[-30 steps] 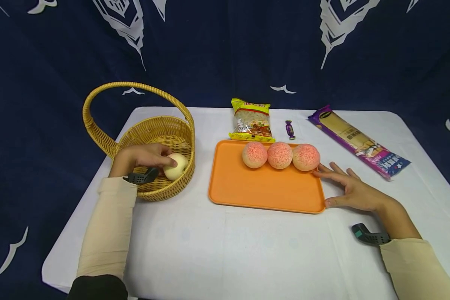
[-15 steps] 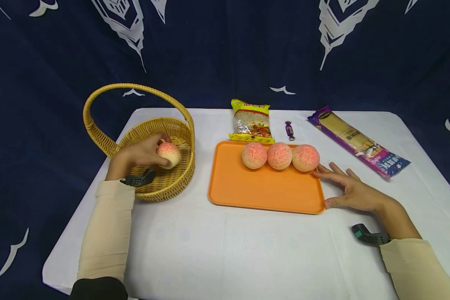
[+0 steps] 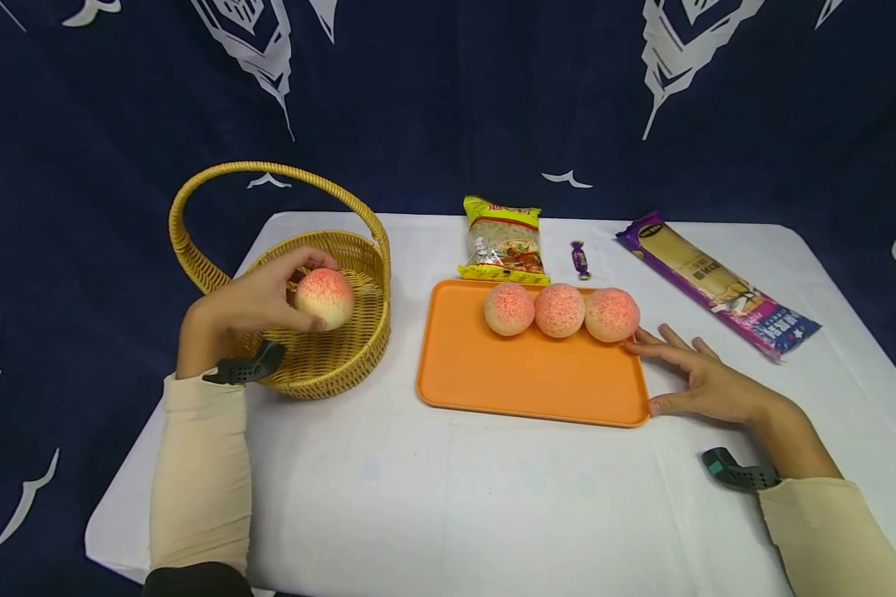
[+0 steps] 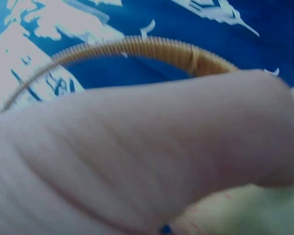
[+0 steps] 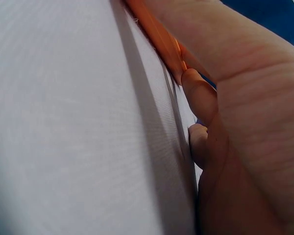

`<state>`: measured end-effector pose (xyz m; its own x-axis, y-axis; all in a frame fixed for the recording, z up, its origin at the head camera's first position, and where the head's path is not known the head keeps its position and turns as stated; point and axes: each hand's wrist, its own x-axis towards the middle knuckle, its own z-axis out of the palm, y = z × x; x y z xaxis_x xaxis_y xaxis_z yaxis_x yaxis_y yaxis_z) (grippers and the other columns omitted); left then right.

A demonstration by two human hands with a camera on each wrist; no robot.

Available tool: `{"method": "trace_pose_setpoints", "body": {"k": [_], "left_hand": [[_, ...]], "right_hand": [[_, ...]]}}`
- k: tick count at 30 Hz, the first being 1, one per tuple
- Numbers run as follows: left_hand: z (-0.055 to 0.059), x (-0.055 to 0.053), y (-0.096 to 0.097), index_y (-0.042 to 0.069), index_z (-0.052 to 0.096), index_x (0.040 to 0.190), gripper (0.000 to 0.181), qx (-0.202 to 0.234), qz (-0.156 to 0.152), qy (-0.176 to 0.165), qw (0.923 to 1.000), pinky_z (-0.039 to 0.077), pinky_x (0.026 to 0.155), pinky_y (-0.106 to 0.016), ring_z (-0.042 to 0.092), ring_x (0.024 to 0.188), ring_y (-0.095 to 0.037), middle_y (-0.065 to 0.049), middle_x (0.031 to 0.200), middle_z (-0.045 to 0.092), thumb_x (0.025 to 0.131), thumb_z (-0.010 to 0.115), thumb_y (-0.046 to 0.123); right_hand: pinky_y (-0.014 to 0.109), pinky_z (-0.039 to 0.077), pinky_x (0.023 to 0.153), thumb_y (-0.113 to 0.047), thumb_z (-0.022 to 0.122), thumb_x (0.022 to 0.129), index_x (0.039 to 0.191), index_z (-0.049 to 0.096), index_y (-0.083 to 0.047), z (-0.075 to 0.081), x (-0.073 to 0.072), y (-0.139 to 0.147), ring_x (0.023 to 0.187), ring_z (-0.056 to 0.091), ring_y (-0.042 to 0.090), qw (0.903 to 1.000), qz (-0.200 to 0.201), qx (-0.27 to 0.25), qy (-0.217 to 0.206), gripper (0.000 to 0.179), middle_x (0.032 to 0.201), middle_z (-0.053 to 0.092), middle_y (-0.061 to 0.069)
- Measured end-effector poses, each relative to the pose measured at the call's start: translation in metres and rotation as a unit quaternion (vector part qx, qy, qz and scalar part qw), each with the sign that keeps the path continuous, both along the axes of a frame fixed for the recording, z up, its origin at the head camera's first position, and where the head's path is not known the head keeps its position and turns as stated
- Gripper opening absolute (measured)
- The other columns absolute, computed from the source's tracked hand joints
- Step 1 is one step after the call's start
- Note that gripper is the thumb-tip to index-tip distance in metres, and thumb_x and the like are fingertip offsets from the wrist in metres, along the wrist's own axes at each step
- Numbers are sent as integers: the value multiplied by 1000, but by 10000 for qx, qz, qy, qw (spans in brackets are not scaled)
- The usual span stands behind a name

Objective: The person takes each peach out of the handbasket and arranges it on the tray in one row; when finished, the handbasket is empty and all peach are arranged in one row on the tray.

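My left hand (image 3: 257, 292) grips a peach (image 3: 326, 297) with a pink speckled top and cream underside, thumb on its near side and fingers behind it. It is over the inside of the yellow wicker basket (image 3: 373, 348). In the left wrist view the thumb covers much of the scene, and a pale part of the peach (image 4: 235, 210) shows below it. My right hand (image 3: 705, 385) rests at the right edge of the orange tray (image 3: 523, 377), fingers spread, thumb and a fingertip touching the rim. Three similar peaches (image 3: 560, 311) stand in a row along the tray's far side.
Behind the tray lies a yellow noodle bag (image 3: 503, 240), beside a small purple-wrapped candy (image 3: 580, 259). A long purple packet (image 3: 717, 282) lies slanted at the back right. The basket's tall handle (image 3: 269, 168) arches above it. White cloth (image 3: 448, 497) covers the table.
My left hand has turned the peach from its pale side to its pink side and moved it left and up in the head view. My right hand has stayed at the tray's edge.
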<state>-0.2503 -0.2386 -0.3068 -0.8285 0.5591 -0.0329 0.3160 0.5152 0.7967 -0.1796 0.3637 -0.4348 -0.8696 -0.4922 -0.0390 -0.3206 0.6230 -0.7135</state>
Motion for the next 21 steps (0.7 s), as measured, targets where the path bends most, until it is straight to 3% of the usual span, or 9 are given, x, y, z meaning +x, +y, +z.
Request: {"method": "trace_pose_setpoints", "body": {"k": [3,6,11,15,18,21], "left_hand": [[7,7,5,6,49,129,65,-28,-186,-230,9996,53,85,-35,54,106,-31,-14,124,50,75,83,-3],[11,13,11,7,49,129,65,-181,-453,-181,9986,53,85,-36,55,106,-30,-13,122,51,74,84,-1],[18,24,28,10,51,129,66,-237,-1050,205,9940,52,87,-37,54,107,-25,-7,122,54,73,85,4],[14,28,62,11,52,128,66,-81,-1430,498,9884,51,90,-41,53,109,-24,-6,123,53,70,85,7],[0,27,93,13,53,128,68,-83,-1329,804,9878,50,91,-41,53,110,-22,-5,123,51,69,86,14],[-18,23,120,17,54,129,69,-270,-789,1056,9909,51,89,-39,54,108,-21,-5,123,48,68,87,19]], "right_hand": [[64,-23,107,-19,82,85,152,47,-17,-1,0,0,149,-9,47,10000,27,-11,0,75,164,18,18],[64,-23,107,-20,82,86,152,47,-15,-3,0,0,149,-10,48,10000,84,-21,-1,75,164,18,20],[64,-23,107,-21,82,86,152,47,-16,-4,0,-1,149,-10,48,10000,93,-10,-13,76,164,18,20],[64,-23,107,-21,82,85,152,47,-16,-2,1,0,149,-9,47,10000,52,19,18,76,164,19,19],[64,-24,107,-19,82,85,152,47,-16,0,1,0,149,-9,47,10000,43,-18,45,75,164,20,19],[64,-23,107,-17,83,84,151,49,-17,1,1,0,150,-8,46,10000,-2,-64,37,75,164,20,18]]}}
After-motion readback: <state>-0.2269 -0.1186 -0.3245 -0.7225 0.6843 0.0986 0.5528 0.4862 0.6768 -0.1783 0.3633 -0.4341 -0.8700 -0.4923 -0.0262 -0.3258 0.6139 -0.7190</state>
